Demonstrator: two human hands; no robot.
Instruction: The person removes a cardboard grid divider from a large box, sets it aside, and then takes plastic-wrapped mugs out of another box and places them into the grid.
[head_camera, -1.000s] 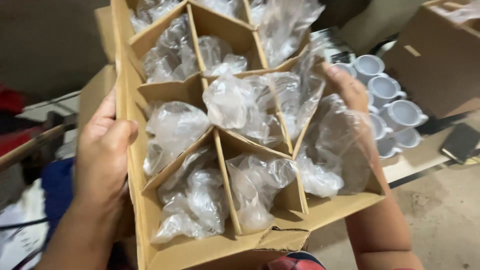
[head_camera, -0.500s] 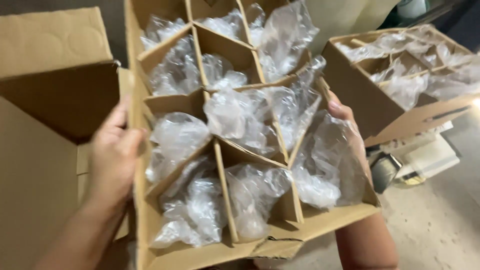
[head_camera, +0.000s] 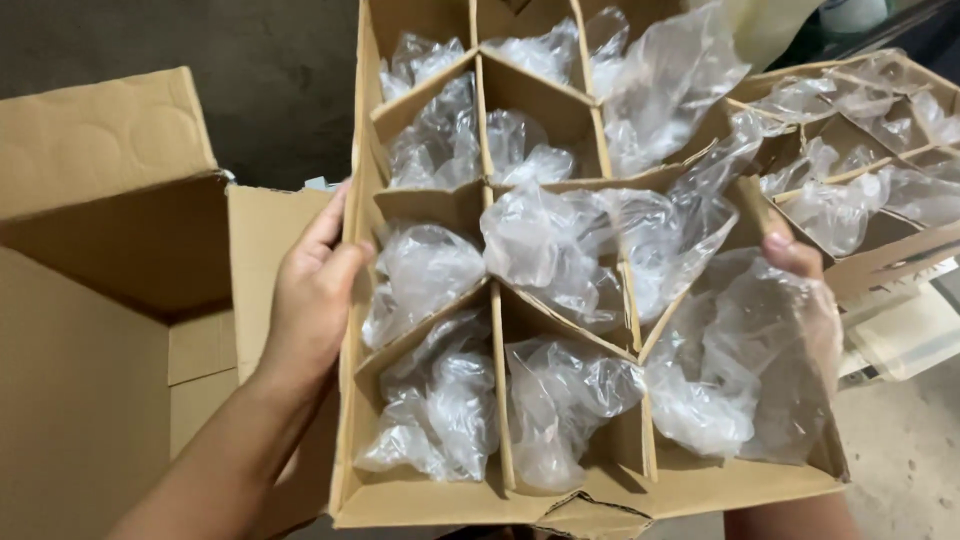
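Divider tray (head_camera: 440, 500), cardboard w/ plastic-wrapped pieces (head_camera: 545, 255) in cells, held up betw. both hands. Left hand (head_camera: 310, 295) clamped on near-side wall, thumb over rim; right hand (head_camera: 800, 290) gripping opposite wall, mostly hidden behind wrap. Best kept level, grip even, clear of open box (head_camera: 100, 300) beside left hand.

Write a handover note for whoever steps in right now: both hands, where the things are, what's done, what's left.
Left hand: grips the left wall of the divided cardboard tray, thumb over the rim.
Right hand: holds the tray's right side, mostly hidden behind loose plastic bags.
Tray: held up in the air, tilted; its cells are stuffed with crumpled clear bags, and what is inside them cannot be told.
Open cardboard box: left of the tray, flaps up.
Second divided tray: to the right, also full of bags.
Done: tray lifted.
Left: tray is not set down anywhere yet.
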